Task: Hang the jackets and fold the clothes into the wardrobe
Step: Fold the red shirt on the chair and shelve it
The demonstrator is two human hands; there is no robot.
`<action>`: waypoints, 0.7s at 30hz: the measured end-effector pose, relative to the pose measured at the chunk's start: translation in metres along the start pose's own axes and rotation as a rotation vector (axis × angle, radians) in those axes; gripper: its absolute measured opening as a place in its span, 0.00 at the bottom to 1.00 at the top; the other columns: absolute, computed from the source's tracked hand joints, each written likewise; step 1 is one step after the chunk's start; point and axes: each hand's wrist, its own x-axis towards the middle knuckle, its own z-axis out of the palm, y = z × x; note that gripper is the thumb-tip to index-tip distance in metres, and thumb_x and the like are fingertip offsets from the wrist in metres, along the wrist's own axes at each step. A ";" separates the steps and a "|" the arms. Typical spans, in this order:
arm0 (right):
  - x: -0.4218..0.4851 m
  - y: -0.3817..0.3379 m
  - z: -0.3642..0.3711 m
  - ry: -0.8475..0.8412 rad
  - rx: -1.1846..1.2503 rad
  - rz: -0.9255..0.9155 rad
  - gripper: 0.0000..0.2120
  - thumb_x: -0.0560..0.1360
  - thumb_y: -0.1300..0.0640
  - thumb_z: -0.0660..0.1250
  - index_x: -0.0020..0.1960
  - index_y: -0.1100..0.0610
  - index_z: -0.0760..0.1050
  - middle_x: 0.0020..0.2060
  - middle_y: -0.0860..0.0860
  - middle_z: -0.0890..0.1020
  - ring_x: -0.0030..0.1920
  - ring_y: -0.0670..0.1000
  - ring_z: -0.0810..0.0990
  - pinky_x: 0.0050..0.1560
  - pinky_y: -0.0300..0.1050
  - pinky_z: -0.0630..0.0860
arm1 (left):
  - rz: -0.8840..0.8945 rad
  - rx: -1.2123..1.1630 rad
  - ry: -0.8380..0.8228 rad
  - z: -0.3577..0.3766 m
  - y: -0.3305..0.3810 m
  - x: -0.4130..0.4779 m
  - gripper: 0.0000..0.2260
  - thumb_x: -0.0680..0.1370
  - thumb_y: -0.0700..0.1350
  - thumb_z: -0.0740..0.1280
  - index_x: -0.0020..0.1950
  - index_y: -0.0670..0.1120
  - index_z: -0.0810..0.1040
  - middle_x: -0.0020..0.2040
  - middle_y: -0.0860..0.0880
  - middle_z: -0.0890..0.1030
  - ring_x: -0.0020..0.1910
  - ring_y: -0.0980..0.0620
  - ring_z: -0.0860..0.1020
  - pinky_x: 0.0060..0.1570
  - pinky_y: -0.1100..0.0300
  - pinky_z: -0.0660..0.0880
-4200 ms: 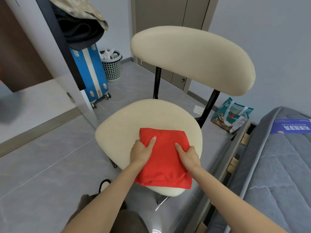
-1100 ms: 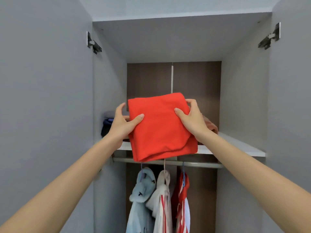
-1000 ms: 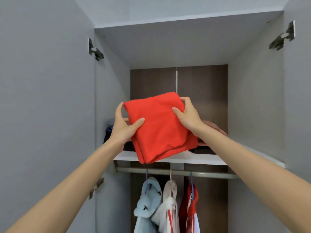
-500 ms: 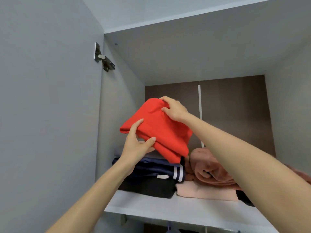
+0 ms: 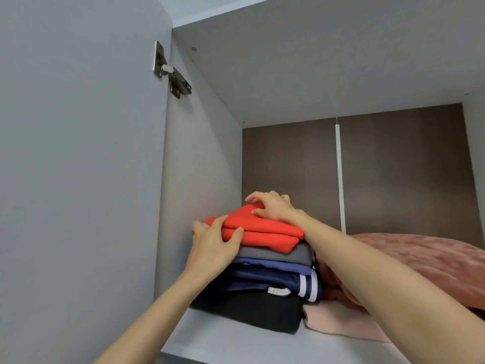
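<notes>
We have the folded red garment [image 5: 262,229] lying on top of the pile of folded clothes [image 5: 257,285] at the left end of the wardrobe shelf [image 5: 225,342]. Our left hand [image 5: 212,248] presses against the garment's near left corner with fingers spread, its grip open and holding nothing. Our right hand [image 5: 273,206] sets arched fingertips on the garment's top, farther back on the shelf, its grip likewise open. Toward the shelf's right end lies a crumpled pink blanket [image 5: 420,258] over a paler pink cloth [image 5: 341,324]. We judge this piece as good as put away, with only squaring up and letting go left. This view shows no jackets and no unfolded clothes, so we cannot say how much of the whole task is left.
</notes>
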 end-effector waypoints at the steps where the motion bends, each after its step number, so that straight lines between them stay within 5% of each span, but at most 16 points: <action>1: -0.002 0.000 -0.002 0.038 0.055 0.023 0.18 0.78 0.51 0.64 0.67 0.45 0.72 0.64 0.45 0.77 0.68 0.51 0.70 0.66 0.55 0.61 | 0.048 0.059 0.058 -0.002 0.001 0.000 0.22 0.78 0.57 0.61 0.71 0.52 0.70 0.56 0.48 0.65 0.62 0.47 0.68 0.63 0.57 0.65; 4: -0.006 -0.007 -0.019 0.065 0.237 0.081 0.15 0.79 0.51 0.62 0.65 0.49 0.75 0.62 0.49 0.79 0.65 0.52 0.74 0.65 0.48 0.67 | 0.176 0.216 0.224 -0.008 0.006 0.007 0.16 0.80 0.54 0.59 0.64 0.51 0.77 0.55 0.48 0.67 0.61 0.48 0.65 0.61 0.56 0.63; 7: -0.018 -0.023 -0.024 -0.050 0.219 0.067 0.18 0.81 0.49 0.57 0.67 0.54 0.74 0.67 0.53 0.76 0.67 0.55 0.72 0.64 0.43 0.66 | 0.202 0.367 0.182 -0.008 0.006 0.020 0.17 0.82 0.51 0.55 0.68 0.49 0.74 0.65 0.46 0.72 0.65 0.46 0.68 0.65 0.53 0.63; 10: -0.037 -0.026 -0.005 -0.229 0.098 0.110 0.27 0.81 0.38 0.49 0.75 0.49 0.63 0.75 0.50 0.64 0.75 0.57 0.62 0.74 0.56 0.56 | 0.171 0.400 0.068 0.000 -0.004 0.019 0.19 0.83 0.51 0.51 0.71 0.50 0.70 0.68 0.47 0.73 0.67 0.45 0.70 0.71 0.48 0.59; 14: -0.050 -0.017 0.012 -0.361 0.056 0.267 0.32 0.76 0.28 0.43 0.77 0.37 0.51 0.79 0.47 0.49 0.77 0.63 0.44 0.72 0.69 0.40 | 0.202 0.479 0.077 0.015 -0.016 0.007 0.19 0.84 0.51 0.50 0.73 0.49 0.68 0.69 0.50 0.72 0.70 0.49 0.66 0.73 0.48 0.53; 18: -0.054 -0.020 0.007 -0.395 0.036 0.289 0.33 0.74 0.26 0.43 0.76 0.35 0.50 0.79 0.48 0.48 0.77 0.65 0.44 0.71 0.70 0.39 | 0.157 0.451 0.019 0.015 -0.016 0.001 0.20 0.84 0.50 0.49 0.75 0.48 0.64 0.73 0.49 0.67 0.75 0.48 0.59 0.74 0.47 0.51; 21: -0.062 -0.026 -0.001 -0.282 0.070 0.254 0.30 0.77 0.30 0.47 0.76 0.38 0.56 0.78 0.48 0.57 0.76 0.63 0.53 0.72 0.69 0.46 | 0.130 0.454 -0.059 0.004 -0.010 -0.001 0.21 0.84 0.51 0.49 0.77 0.49 0.59 0.76 0.48 0.61 0.76 0.46 0.56 0.74 0.47 0.51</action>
